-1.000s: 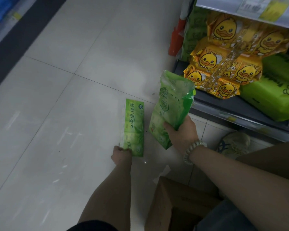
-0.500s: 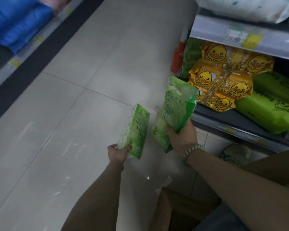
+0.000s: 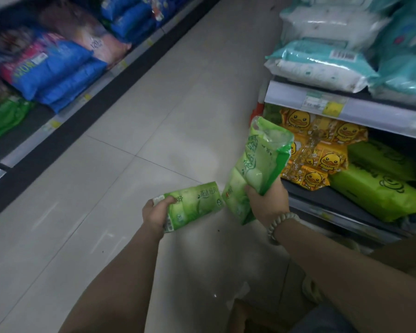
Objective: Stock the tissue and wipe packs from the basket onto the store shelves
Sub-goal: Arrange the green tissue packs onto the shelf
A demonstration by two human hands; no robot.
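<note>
1. Tissue packs are the matter here: two green ones are in hand and neither is on a shelf yet. The smaller green pack lies roughly level above the floor, with the left hand gripping its near end, fingers curled round it.
2. The taller green pack stands upright in the right hand, whose fingers wrap its lower half, just beside the front of the lower shelf on the right.
3. Stocked so far, as far as shows: the lower shelf carries yellow duck packs and large green packs, and the upper shelf carries white and teal packs. Which of these came from the basket cannot be told.
4. Both held packs are left to place. The bare strip at the front of the lower shelf looks the likely spot.
5. The basket is not plainly in view, so I cannot tell how much stock remains.
</note>
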